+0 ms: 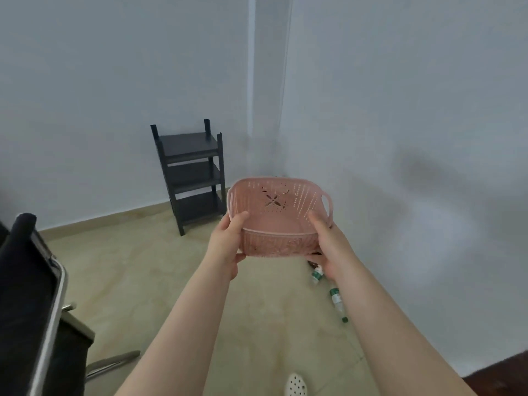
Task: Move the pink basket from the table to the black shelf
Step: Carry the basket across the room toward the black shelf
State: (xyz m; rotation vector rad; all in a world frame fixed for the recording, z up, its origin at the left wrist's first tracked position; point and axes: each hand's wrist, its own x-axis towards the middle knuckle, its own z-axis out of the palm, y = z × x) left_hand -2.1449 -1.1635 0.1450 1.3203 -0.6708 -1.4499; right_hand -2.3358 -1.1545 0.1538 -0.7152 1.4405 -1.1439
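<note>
I hold a pink perforated plastic basket (278,207) in the air at arm's length, empty, its opening tilted toward me. My left hand (228,242) grips its near left rim, thumb inside. My right hand (328,247) grips the near right rim by the side handle. The black shelf (191,172), three bare tiers, stands on the floor against the far wall, to the left of and beyond the basket.
A black chair with a chrome frame (43,304) stands close at the left. Two green-labelled bottles (337,298) lie on the tiled floor near the right wall. A dark wooden corner (503,372) shows at the bottom right. My white shoe (295,385) is below.
</note>
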